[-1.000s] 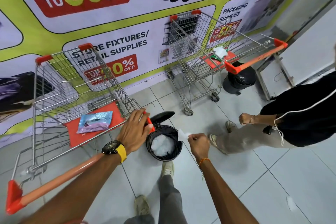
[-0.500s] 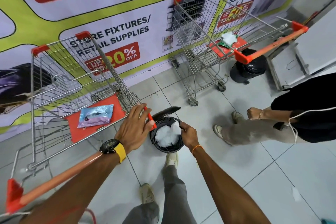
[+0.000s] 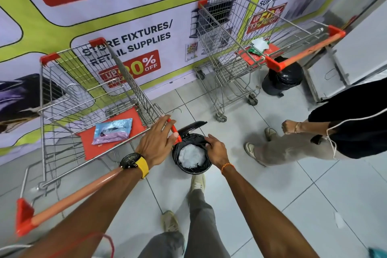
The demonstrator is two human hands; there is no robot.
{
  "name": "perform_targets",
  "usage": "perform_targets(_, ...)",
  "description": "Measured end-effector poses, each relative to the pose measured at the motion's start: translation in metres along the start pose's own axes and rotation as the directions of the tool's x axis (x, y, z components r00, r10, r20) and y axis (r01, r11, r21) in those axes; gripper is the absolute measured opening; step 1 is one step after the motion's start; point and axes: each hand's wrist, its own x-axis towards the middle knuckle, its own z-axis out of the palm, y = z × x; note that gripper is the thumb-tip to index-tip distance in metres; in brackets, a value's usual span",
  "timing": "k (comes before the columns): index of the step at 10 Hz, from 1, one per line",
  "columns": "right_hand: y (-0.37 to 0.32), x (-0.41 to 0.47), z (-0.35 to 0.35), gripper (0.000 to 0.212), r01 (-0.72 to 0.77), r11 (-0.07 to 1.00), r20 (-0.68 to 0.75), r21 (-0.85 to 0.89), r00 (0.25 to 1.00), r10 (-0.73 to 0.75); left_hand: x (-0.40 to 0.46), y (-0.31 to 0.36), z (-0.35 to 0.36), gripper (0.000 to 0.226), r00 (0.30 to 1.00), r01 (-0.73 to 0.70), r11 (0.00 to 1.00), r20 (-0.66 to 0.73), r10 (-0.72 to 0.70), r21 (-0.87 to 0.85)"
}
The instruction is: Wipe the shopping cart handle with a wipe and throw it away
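The near shopping cart's orange handle (image 3: 73,197) runs from the lower left up to its red right end. My left hand (image 3: 156,142), with a yellow-strapped watch on the wrist, lies over that red end with the fingers curled on it. My right hand (image 3: 216,150) hovers at the right rim of a small black pedal bin (image 3: 188,170), fingers apart, and I see no wipe in it. Crumpled white wipes (image 3: 191,156) lie inside the bin. Its lid (image 3: 192,126) stands raised. A blue and pink wipe pack (image 3: 113,131) rests on the cart's red seat flap.
My shoe (image 3: 198,182) is at the bin's foot. A second cart (image 3: 230,48) stands by the banner wall with another black bin (image 3: 281,78) beside it. Another person (image 3: 293,146) in beige trousers stands to the right. A scrap (image 3: 338,219) lies on the floor tiles.
My right hand carried the white wipe from beside the bin to over its opening, and the wipe has left my fingers. My left hand stayed on the handle's end.
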Motion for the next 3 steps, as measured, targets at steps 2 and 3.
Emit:
perform_targets(2,-0.039,-0.023,-0.022,0.042,0.239,0.932,-0.045,-0.272,0.965,-0.26,-0.016,0.001,-0.01,0.076,1.0,-0.01,1.0,0.005,0.01,-0.001)
perform_targets(3,-0.074,-0.04,-0.034,0.046,0.36,0.853,-0.102,-0.379,0.899,-0.425,-0.03,-0.001,-0.017,0.082,0.997,-0.008,0.999,-0.082,0.011,0.037)
